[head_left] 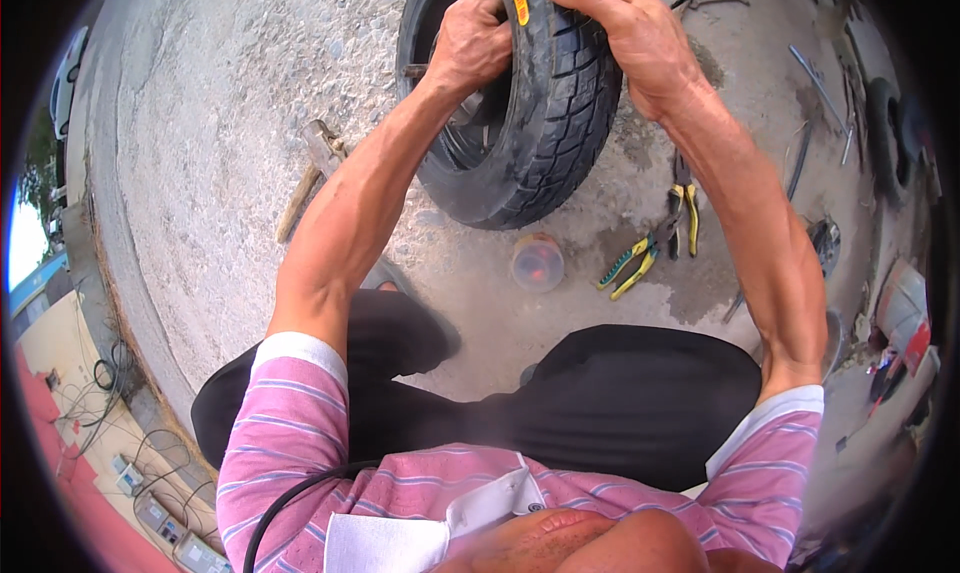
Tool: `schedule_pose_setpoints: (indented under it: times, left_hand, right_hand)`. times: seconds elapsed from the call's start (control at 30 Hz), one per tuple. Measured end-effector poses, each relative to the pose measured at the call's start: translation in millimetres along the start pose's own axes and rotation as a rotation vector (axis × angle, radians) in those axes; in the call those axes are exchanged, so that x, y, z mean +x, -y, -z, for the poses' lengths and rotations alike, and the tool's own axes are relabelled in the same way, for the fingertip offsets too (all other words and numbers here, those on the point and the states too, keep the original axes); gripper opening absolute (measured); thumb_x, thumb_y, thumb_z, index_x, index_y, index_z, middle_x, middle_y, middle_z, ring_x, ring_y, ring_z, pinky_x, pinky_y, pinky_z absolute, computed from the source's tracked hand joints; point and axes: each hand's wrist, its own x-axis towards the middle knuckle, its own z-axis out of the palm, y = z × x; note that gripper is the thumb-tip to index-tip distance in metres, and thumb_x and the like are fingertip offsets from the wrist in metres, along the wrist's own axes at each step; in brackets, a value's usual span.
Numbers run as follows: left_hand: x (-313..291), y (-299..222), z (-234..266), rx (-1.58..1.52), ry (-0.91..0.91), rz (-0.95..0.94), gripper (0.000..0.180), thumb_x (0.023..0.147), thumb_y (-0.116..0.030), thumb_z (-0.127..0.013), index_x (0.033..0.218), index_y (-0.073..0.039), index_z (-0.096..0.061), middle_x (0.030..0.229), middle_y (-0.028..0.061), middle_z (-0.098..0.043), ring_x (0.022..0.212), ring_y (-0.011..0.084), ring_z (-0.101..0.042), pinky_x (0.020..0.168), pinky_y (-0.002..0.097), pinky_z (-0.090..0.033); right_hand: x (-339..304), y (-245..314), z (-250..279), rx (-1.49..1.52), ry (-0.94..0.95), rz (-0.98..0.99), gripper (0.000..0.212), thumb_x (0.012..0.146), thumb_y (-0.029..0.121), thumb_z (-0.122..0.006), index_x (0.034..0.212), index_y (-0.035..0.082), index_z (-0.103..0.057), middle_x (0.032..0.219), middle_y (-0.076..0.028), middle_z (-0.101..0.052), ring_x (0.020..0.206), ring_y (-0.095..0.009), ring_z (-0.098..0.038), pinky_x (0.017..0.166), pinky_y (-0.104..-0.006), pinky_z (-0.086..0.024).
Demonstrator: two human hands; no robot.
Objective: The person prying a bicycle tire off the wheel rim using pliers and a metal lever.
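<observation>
You stand the small black rubber tyre (540, 123) upright on the rough concrete ground (220, 153), just ahead of your knees, so both hands can work its bead. Your left hand (470, 43) clamps the sidewall by the rim; your right hand (625, 33) presses over the chunky tread. Yellow-handled pliers (630, 263) and a clear plastic tub (537, 263) lie nearby.
</observation>
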Motion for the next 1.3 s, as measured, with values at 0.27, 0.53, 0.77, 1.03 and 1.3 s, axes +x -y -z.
schedule_pose_setpoints:
  times: [0.27,0.53,0.77,1.03,1.3]
  left_hand:
    - [-57,1,60,-0.521,-0.071,0.131,0.03,0.099,-0.014,-0.069,0.127,-0.004,-0.068,0.121,0.0056,-0.07,0.101,0.0179,-0.07,0.094,0.0328,-0.056]
    - [-90,-2,86,-0.586,-0.137,0.191,0.03,0.099,-0.015,-0.069,0.127,-0.003,-0.068,0.12,0.0063,-0.07,0.101,0.0184,-0.07,0.094,0.0332,-0.056]
    - [-104,-5,104,-0.6,-0.155,0.219,0.03,0.099,-0.016,-0.069,0.126,-0.003,-0.068,0.12,0.0068,-0.071,0.102,0.0189,-0.07,0.095,0.0336,-0.056]
    - [-104,1,129,-0.616,-0.17,0.202,0.03,0.099,-0.016,-0.069,0.126,-0.003,-0.068,0.12,0.0075,-0.071,0.102,0.0194,-0.07,0.095,0.034,-0.055]
    - [-64,9,155,-0.589,-0.128,0.108,0.03,0.099,-0.017,-0.069,0.126,-0.003,-0.069,0.119,0.0082,-0.071,0.103,0.0199,-0.07,0.095,0.0344,-0.055]
  right_hand:
    - [-60,-6,-64,-0.47,0.019,0.456,0.088,0.079,0.031,-0.08,0.143,-0.015,-0.041,0.13,-0.03,-0.06,0.123,-0.036,-0.06,0.109,-0.043,-0.046]
    - [-93,-30,-118,-0.42,0.099,0.66,0.108,0.078,0.026,-0.077,0.155,-0.018,-0.015,0.153,-0.047,-0.023,0.145,-0.06,-0.027,0.123,-0.0571,-0.026]
    - [-72,-38,-148,-0.424,0.055,0.794,0.104,0.079,0.019,-0.076,0.16,-0.007,-0.018,0.152,-0.05,-0.018,0.139,-0.064,-0.03,0.119,-0.061,-0.03]
    - [-50,-42,-172,-0.461,0.074,0.853,0.105,0.076,0.021,-0.081,0.161,-0.001,-0.025,0.153,-0.047,-0.02,0.138,-0.063,-0.034,0.117,-0.0599,-0.034]
    - [49,-5,-130,-0.574,-0.076,1.053,0.027,0.087,0.009,-0.069,0.113,0.0,-0.067,0.092,-0.012,-0.073,0.086,-0.023,-0.071,0.08,-0.0339,-0.056]
